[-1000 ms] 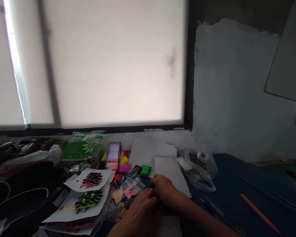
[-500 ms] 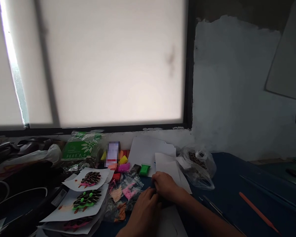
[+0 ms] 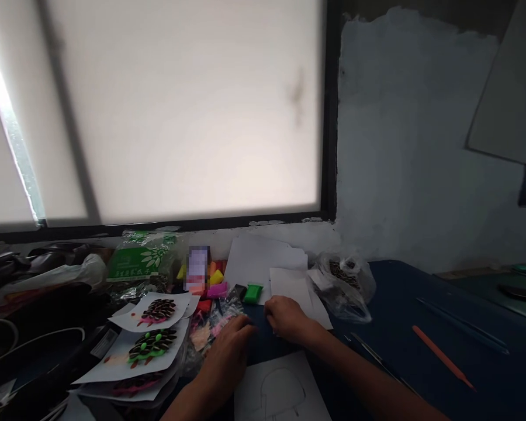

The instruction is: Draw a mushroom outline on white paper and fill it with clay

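My left hand [image 3: 230, 351] reaches over small clear bags of clay, its fingers stretched out and slightly bent. The bags [image 3: 200, 337] hold peach and pink clay and are partly hidden by that hand. My right hand [image 3: 286, 317] is closed at the table, its fingers curled beside the white sheets; anything in it is hidden. Below and between my hands lies a sheet of paper with a pencil drawing [image 3: 283, 389] of a rounded outline. A green clay packet [image 3: 253, 293] and a black packet [image 3: 240, 291] sit just beyond my hands.
At left are stacked paper sheets with seed-and-clay hedgehog figures [image 3: 151, 346], and a green seed bag [image 3: 138, 258] behind. A plastic bag of seeds [image 3: 345, 280] stands right of the white paper [image 3: 263, 257]. An orange clay tool [image 3: 442, 356] and tweezers [image 3: 379, 359] lie at right.
My hands, which were together, have parted. My left hand has moved left onto the clay bags, and the pencil drawing is now uncovered. The view has shifted slightly.
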Demonstrator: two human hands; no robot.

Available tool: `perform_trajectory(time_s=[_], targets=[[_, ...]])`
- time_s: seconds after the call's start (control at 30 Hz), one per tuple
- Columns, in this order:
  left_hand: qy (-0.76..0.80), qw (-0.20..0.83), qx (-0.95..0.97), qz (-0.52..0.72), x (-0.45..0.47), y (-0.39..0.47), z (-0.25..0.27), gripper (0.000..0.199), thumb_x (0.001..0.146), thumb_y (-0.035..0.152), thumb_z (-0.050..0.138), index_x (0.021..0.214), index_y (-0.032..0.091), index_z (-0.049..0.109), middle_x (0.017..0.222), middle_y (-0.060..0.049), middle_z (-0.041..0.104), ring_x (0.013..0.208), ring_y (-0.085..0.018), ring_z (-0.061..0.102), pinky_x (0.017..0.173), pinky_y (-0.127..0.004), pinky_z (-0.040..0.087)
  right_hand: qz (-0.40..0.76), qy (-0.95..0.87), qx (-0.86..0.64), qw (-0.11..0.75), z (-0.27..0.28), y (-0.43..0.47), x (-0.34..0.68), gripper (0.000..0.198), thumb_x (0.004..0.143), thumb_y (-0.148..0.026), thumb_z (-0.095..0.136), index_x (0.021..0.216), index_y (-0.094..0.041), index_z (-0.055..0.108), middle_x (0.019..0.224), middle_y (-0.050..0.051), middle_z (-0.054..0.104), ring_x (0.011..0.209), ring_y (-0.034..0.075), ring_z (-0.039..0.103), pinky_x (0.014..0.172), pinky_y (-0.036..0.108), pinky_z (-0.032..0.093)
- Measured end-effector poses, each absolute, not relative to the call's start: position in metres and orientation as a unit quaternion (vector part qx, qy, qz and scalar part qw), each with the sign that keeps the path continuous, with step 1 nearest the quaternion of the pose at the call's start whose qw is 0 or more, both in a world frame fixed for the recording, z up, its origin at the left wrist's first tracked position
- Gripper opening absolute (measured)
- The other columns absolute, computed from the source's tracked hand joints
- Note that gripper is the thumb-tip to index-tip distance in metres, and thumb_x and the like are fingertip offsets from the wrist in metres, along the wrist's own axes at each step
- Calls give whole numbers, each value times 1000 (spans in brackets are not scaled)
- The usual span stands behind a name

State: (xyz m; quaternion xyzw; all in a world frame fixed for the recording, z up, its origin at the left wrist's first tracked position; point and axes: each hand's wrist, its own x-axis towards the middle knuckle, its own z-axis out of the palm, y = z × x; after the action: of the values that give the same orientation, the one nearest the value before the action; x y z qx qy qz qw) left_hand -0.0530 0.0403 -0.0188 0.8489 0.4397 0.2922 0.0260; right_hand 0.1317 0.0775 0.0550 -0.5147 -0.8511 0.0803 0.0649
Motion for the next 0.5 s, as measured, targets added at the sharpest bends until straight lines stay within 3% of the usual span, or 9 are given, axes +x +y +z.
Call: perform_trajectory(time_s=[0.13, 0.43, 0.5], targets=[[451, 38, 850, 268, -32, 12, -8, 18, 87, 13, 54, 91, 19, 71, 97, -10, 66, 92, -27, 63, 80, -39, 53, 73, -849, -520, 59, 56, 76, 132, 27, 98, -31, 61, 122, -17, 62, 122, 9, 64, 102, 24, 66, 87, 44, 56], [444, 36, 875, 192, -26, 0, -6, 31, 95, 16, 52, 110, 33, 73, 120, -5, 68, 105, -27, 62, 86, -37, 51, 64, -845, -527, 58, 58, 75, 130, 26, 99, -31, 61, 120, -17, 62, 122, 9, 64, 102, 23, 66, 87, 43, 56], [464, 34, 868, 173, -28, 5, -4, 37, 93, 14, 52, 120, 32, 70, 129, -6, 66, 113, -29, 61, 93, -40, 51, 66, -844, -529, 62, 57, 76, 130, 25, 99, -31, 61, 120, -18, 62, 122, 8, 64, 102, 23, 66, 87, 43, 56]])
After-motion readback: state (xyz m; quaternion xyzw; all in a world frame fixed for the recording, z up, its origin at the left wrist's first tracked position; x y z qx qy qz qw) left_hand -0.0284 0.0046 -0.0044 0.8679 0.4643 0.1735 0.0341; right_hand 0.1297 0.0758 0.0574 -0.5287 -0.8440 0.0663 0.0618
